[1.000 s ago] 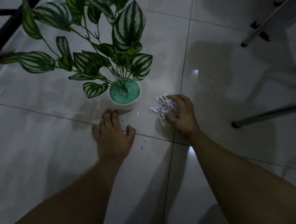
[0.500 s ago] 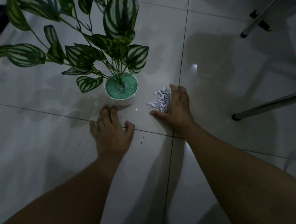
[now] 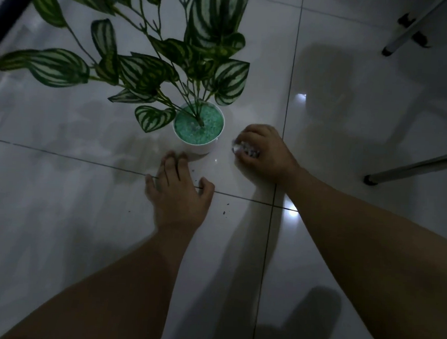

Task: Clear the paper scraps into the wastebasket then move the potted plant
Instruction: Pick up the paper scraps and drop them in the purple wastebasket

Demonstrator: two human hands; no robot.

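Note:
A potted plant (image 3: 198,130), striped green leaves in a small white pot filled with green gravel, stands on the glossy white floor tiles. Just right of the pot, my right hand (image 3: 264,152) is curled into a fist around white paper scraps (image 3: 245,150), a few of which show between the fingers. My left hand (image 3: 178,192) lies flat on the floor with fingers spread, its fingertips just in front of the pot. No wastebasket is in view.
Grey metal furniture legs (image 3: 413,166) stand at the right, with another leg (image 3: 409,28) at the top right. A dark frame (image 3: 5,13) crosses the top left corner. Tiny dark specks (image 3: 223,211) lie on the tile near my left hand.
My right hand swept the loose paper scraps together and closed around them, so the pile no longer lies open on the floor. My left hand stayed flat on the tile.

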